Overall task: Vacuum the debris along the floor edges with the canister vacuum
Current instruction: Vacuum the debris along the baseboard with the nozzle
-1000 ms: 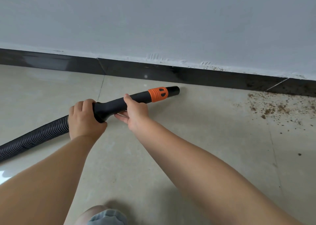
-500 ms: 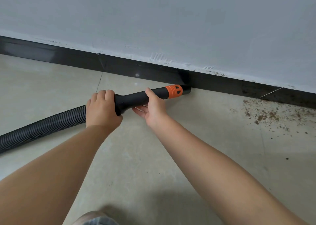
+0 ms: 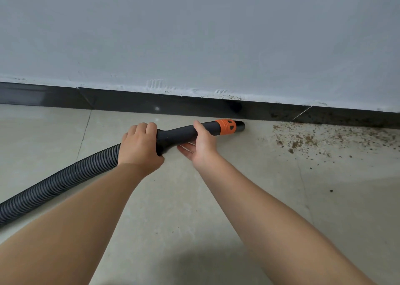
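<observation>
Left hand (image 3: pixel 139 148): at about 9 o'clock from the frame's middle, fingers wrapped over the thick rear end of the nozzle handle (image 3: pixel 179 134), just where the hose joins it.
Right hand (image 3: pixel 201 143): just right of the left hand, thumb laid over the top of the handle and the straight fingers cupped beneath it, supporting it.
Hose (image 3: pixel 58 183): black and ribbed, running from the left hand toward 8 o'clock and off the left edge.
Orange collar (image 3: pixel 226 126): rings the nozzle beyond the right hand's thumb.
Nozzle tip (image 3: pixel 240 126): short, black, pointing toward 3 o'clock, low at the foot of the baseboard (image 3: pixel 121 103).
Debris (image 3: pixel 303 138): brown crumbs scattered on the floor (image 3: pixel 173 209) along the baseboard, at 3 o'clock from the tip and a little apart from it; stray specks lie further out.
Wall (image 3: pixel 194 36): pale grey, above the dark, glossy baseboard.
</observation>
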A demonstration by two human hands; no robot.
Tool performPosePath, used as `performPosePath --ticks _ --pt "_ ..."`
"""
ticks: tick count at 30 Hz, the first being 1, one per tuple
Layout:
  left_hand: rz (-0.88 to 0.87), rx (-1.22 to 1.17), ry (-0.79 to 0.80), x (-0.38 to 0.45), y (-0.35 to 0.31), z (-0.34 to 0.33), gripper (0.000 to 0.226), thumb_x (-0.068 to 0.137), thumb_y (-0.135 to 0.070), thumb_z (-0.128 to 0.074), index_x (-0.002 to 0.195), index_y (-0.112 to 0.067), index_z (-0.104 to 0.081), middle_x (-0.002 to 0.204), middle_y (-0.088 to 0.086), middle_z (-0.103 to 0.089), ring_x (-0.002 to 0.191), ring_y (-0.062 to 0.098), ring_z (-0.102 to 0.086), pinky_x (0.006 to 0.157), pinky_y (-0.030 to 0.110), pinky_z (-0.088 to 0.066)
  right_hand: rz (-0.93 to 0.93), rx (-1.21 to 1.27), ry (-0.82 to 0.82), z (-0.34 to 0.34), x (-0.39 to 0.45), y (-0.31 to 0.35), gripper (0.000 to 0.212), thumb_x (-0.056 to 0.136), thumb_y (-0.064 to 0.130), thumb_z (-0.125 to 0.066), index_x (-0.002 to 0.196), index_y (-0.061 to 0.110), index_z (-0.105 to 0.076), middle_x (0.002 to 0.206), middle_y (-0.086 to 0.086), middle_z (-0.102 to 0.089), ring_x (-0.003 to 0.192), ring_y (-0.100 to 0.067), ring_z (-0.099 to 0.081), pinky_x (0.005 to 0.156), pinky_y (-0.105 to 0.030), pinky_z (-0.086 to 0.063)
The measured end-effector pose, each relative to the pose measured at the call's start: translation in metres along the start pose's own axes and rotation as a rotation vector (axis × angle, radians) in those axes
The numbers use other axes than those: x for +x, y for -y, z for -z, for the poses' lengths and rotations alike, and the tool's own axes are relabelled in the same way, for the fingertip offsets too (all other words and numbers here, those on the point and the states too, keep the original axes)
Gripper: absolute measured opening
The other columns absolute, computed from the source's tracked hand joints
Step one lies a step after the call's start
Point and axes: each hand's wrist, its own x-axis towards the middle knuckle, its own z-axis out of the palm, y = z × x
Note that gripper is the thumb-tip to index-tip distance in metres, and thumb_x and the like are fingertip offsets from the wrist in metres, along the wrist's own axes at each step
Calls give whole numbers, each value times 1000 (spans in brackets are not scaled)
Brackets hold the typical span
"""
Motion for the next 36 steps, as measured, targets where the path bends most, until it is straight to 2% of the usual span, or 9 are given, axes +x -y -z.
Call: performPosePath --ticks 3,6,10,15,20,25,29,33,36 --pt "-70 28 35 5 -14 -4 40 71 -18 -68 102 -4 -48 99 10 -51 92 28 -45 71 28 -28 -16 2 -1 18 2 10 36 90 29 -59 119 13 -45 118 -15 -60 99 -31 -64 58 -31 -52" --pt "-138 51 31 7 -21 -7 38 66 -15 -72 95 -1 -51 91 12 -54 86 31 -47 68 31 -30 -56 -6 28 32 3 21 37 90 29 -60 119 13 -43 119 -15 -59 95 -30 -63 63 -33 -53" --pt "-164 95 65 7 -22 -10 39 57 -11 -77 87 3 -55 80 15 -56 78 35 -51 62 32 -33 -119 -56 68 42 4 28 36 91 29 -60 117 12 -43 120 -17 -59 100 -31 -63 68 -36 -52" --pt "-82 123 133 5 -34 -11 39 66 -19 -73 93 -4 -50 90 9 -53 90 29 -49 67 31 -35 -162 -85 59 47 8 33 44 91 28 -59 126 10 -41 112 -13 -58 103 -31 -63 68 -35 -53" --pt "-18 121 173 5 -52 -15 41 67 -23 -71 96 -5 -47 96 10 -53 99 30 -47 76 34 -41 -106 -117 41 45 13 41 52 90 32 -59 134 12 -39 123 -12 -56 104 -32 -62 51 -32 -51" --pt "-43 152 141 12 -62 -16 42 66 -22 -72 94 -2 -49 95 15 -55 96 34 -49 74 36 -39 -107 -99 35 49 13 56 51 92 28 -58 135 11 -37 128 -14 -52 109 -34 -58 67 -40 -52" --pt "-124 132 88 15 -72 -23 41 61 -16 -75 88 2 -52 88 20 -57 88 38 -52 67 35 -34 -87 -92 6 60 12 60 51 91 29 -58 134 11 -38 127 -14 -53 109 -32 -59 68 -40 -52" --pt "-205 137 99 18 -77 -30 41 53 -12 -79 80 1 -52 78 19 -56 78 39 -53 62 32 -31 -86 -88 10 74 13 67 48 92 30 -56 133 11 -39 127 -14 -54 107 -31 -60 70 -39 -53" --pt "-137 146 157 18 -82 -26 39 61 -17 -75 87 -4 -49 86 13 -54 85 34 -50 66 31 -31 -108 -119 -26 71 7 72 48 93 30 -55 134 12 -38 128 -13 -53 109 -32 -58 64 -37 -52"
